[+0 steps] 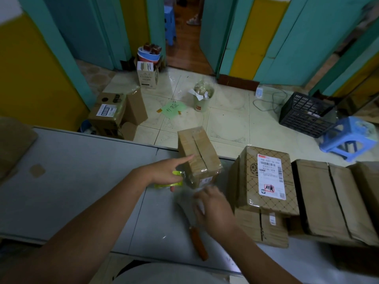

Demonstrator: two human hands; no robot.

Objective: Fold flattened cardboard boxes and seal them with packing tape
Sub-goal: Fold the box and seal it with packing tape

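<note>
A small folded cardboard box (198, 154) stands on the grey table (82, 171) near its far edge, its top flaps closed along a middle seam. My left hand (168, 173) holds a roll of clear packing tape with a yellow-green core (172, 180) against the box's left side, index finger stretched onto the box. My right hand (213, 208) is blurred just below the box's near end, over a strip of clear tape (184, 199); what its fingers do is unclear. A knife with an orange handle (198, 240) lies on the table under that hand.
A labelled patterned box (268, 179) lies on stacked flattened cartons (326, 197) at the right. More cardboard (12, 144) rests at the table's left edge. On the floor beyond are boxes (114, 113), a bin (202, 97), a black crate (305, 113) and a blue stool (346, 138).
</note>
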